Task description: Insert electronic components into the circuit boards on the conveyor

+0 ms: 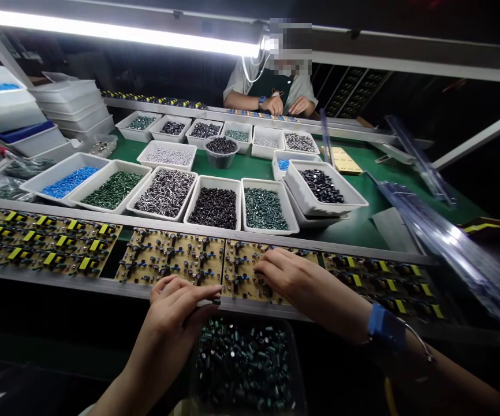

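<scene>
While the left fingers (204, 293) pinch a small dark component (216, 301) at the edge of the circuit boards (176, 254), the right fingers (267, 267) lie spread and empty across them; a tub of capacitors (243, 364) sits just below the fingers; white component trays (215, 202) stand beyond them.

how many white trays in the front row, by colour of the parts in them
blue parts tray: 1
green parts tray: 1
teal parts tray: 1
black parts trays: 2
black and silver parts tray: 1
total: 6
</scene>
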